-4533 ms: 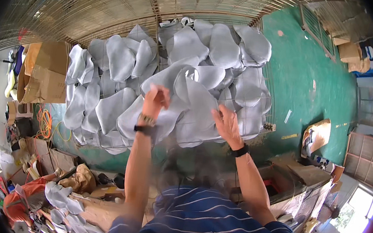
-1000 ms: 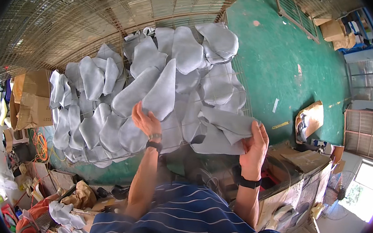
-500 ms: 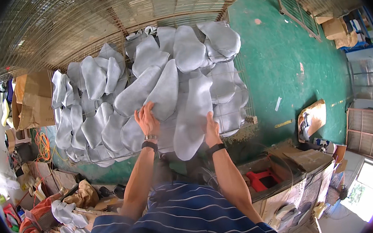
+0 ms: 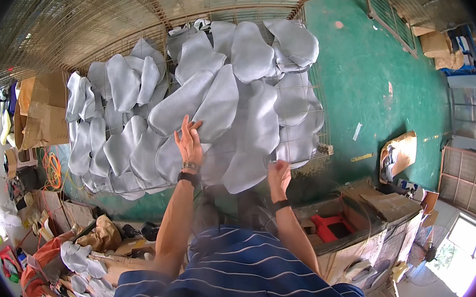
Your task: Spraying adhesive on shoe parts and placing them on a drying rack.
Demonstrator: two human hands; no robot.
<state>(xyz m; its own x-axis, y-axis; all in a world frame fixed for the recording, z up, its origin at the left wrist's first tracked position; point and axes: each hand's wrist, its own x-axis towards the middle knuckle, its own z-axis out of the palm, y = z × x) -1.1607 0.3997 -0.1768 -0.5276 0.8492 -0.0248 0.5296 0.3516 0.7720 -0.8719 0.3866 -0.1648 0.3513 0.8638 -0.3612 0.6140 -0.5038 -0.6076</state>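
Observation:
Large grey sole-shaped sheets, smooth and flat, overlap across a wire rack (image 4: 323, 148) in front of me. My left hand (image 4: 189, 144) is open, its fingers spread over the lower ends of a slanting grey sheet (image 4: 180, 104) and the upright grey sheet (image 4: 217, 99) beside it. Whether the fingertips touch them is unclear. Right of these lies a long grey sheet (image 4: 257, 136), its rounded lower end toward me. My right hand (image 4: 279, 178) is close by its lower right edge, fingers curled in, with nothing visible in them.
Wire mesh racks (image 4: 114, 10) stand at the far left. On the right, a bench (image 4: 381, 211) holds a red tray (image 4: 334, 229). An open paper bag (image 4: 398, 155) rests on the green floor (image 4: 365, 75). Cardboard boxes (image 4: 45, 124) and orange cable (image 4: 51, 169) are at left.
My right hand has left the long sheet's edge and moved down and right, its fingers curling. My left hand's fingers have spread. The whole view has shifted slightly.

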